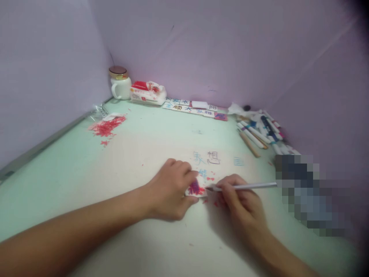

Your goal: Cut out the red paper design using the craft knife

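Note:
My left hand is closed around a small white block, its thumb and forefinger pinching the sides. The block's face is red and purple. From the right, my right hand grips a slim silver craft knife like a pen. Its dark pointed tip is at the block's right edge; blur hides whether it touches. Red crumbs lie around the block. Just beyond it, blue and dark characters are marked on the pale green tabletop.
Red shavings are heaped at the left beside clear plastic wrapping. Along the back stand a lidded white mug, a red-and-white tissue pack and rows of character tiles. Markers are piled at the right. A pixelated patch covers the right side.

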The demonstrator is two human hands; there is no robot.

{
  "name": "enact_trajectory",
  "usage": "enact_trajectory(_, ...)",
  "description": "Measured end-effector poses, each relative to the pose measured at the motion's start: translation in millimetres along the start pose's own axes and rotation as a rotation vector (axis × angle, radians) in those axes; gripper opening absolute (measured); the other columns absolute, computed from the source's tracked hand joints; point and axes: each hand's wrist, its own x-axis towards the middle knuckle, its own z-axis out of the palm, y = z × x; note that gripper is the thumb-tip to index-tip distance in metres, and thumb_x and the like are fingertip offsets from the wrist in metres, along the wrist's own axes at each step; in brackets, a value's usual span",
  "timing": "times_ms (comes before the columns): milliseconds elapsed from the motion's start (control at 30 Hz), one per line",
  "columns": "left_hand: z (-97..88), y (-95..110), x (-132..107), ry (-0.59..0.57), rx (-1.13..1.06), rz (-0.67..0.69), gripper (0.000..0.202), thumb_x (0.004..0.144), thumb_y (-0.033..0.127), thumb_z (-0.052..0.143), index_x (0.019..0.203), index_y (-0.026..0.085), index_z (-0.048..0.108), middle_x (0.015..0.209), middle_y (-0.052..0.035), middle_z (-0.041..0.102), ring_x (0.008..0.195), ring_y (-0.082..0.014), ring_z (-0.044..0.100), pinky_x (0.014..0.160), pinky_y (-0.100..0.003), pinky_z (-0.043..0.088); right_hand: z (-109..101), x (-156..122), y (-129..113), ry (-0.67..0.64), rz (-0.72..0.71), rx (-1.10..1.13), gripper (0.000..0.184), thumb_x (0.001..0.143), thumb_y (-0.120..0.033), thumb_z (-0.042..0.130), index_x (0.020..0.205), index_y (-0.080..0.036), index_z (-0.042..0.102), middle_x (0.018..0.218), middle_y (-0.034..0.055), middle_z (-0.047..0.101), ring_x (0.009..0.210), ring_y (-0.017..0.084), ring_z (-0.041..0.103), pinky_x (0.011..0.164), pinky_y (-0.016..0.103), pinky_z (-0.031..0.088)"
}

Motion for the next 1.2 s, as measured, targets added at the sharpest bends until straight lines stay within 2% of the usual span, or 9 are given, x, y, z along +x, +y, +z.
enact_trajectory(267, -0.8, 0.2, 0.4, 0.000, 0.007, 0.000, 0.033, 0.080, 0.031, 0.056, 0.108, 0.014, 0.057, 0.093, -0.0110, 0.056, 0.087, -0.0262, 0.052, 0.081, -0.043, 0.038, 1.8, -3.4, -3.2, -0.009, 0.058, 0.043, 0.036, 0.094, -0.039, 0.046, 0.063, -0.021, 0.050, 0.055, -0.0045, 0.041, 0.048, 0.011, 0.037, 0.046, 0.026, 0.028)
enact_trajectory(433, -0.9, 0.4, -0.1, -0.002, 0.000, 0.004, 0.033, 0.080, 0.032, 0.056, 0.108, 0.013, 0.057, 0.093, -0.0108, 0.055, 0.086, -0.0265, 0.053, 0.081, -0.043, 0.038, 0.1, 0.3, -1.3, 0.015, 0.002, 0.021, 0.033, 0.094, -0.036, 0.047, 0.066, -0.021, 0.054, 0.059, -0.0023, 0.048, 0.051, 0.012, 0.044, 0.048, 0.025, 0.033)
enact_trajectory(533, -0.7, 0.5, 0.3, 0.001, -0.001, 0.005, 0.033, 0.081, 0.032, 0.055, 0.107, 0.013, 0.057, 0.093, -0.0111, 0.055, 0.086, -0.0266, 0.053, 0.081, -0.043, 0.038, -0.3, 2.1, -1.4, -0.023, -0.020, -0.004, 0.034, 0.094, -0.034, 0.046, 0.065, -0.021, 0.055, 0.059, -0.0024, 0.049, 0.052, 0.012, 0.046, 0.049, 0.025, 0.033)
enact_trajectory(633, -0.6, 0.4, 0.6, -0.003, -0.001, 0.002, 0.033, 0.081, 0.032, 0.055, 0.107, 0.012, 0.057, 0.093, -0.0114, 0.056, 0.086, -0.0265, 0.053, 0.081, -0.043, 0.038, -0.9, 0.2, -1.0, -0.066, 0.009, 0.018, 0.035, 0.094, -0.036, 0.046, 0.064, -0.021, 0.052, 0.056, -0.0037, 0.045, 0.049, 0.011, 0.042, 0.047, 0.025, 0.030)
enact_trajectory(733, -0.5, 0.2, 0.4, -0.009, 0.001, 0.002, 0.033, 0.080, 0.032, 0.056, 0.107, 0.012, 0.057, 0.094, -0.0118, 0.056, 0.087, -0.0267, 0.053, 0.082, -0.043, 0.038, -0.6, -2.9, -1.2, -0.031, 0.058, 0.070, 0.035, 0.094, -0.039, 0.046, 0.064, -0.021, 0.050, 0.055, -0.0046, 0.041, 0.048, 0.011, 0.037, 0.047, 0.026, 0.028)
enact_trajectory(833, -0.4, 0.1, 0.1, -0.007, 0.004, 0.002, 0.034, 0.080, 0.032, 0.056, 0.108, 0.012, 0.057, 0.093, -0.0116, 0.056, 0.087, -0.0264, 0.052, 0.081, -0.043, 0.038, 1.2, -3.5, -3.5, 0.018, 0.052, 0.083, 0.032, 0.094, -0.036, 0.047, 0.066, -0.021, 0.054, 0.058, -0.0033, 0.046, 0.052, 0.012, 0.041, 0.050, 0.027, 0.029)
enact_trajectory(1033, 0.1, 0.5, 0.6, -0.003, 0.008, 0.005, 0.033, 0.081, 0.032, 0.056, 0.107, 0.012, 0.057, 0.093, -0.0117, 0.056, 0.087, -0.0262, 0.052, 0.081, -0.042, 0.038, 3.4, -2.3, -7.3, -0.030, 0.040, 0.044, 0.033, 0.094, -0.035, 0.047, 0.064, -0.021, 0.052, 0.057, -0.0039, 0.046, 0.053, 0.012, 0.042, 0.051, 0.027, 0.030)
enact_trajectory(1200, 1.0, -0.5, -0.5, 0.000, 0.010, 0.009, 0.033, 0.080, 0.032, 0.056, 0.107, 0.012, 0.058, 0.093, -0.0116, 0.056, 0.087, -0.0260, 0.052, 0.081, -0.042, 0.037, 0.6, -3.8, -1.6, -0.018, 0.058, 0.057, 0.034, 0.094, -0.037, 0.046, 0.065, -0.021, 0.049, 0.055, -0.0056, 0.040, 0.048, 0.011, 0.036, 0.047, 0.025, 0.027)
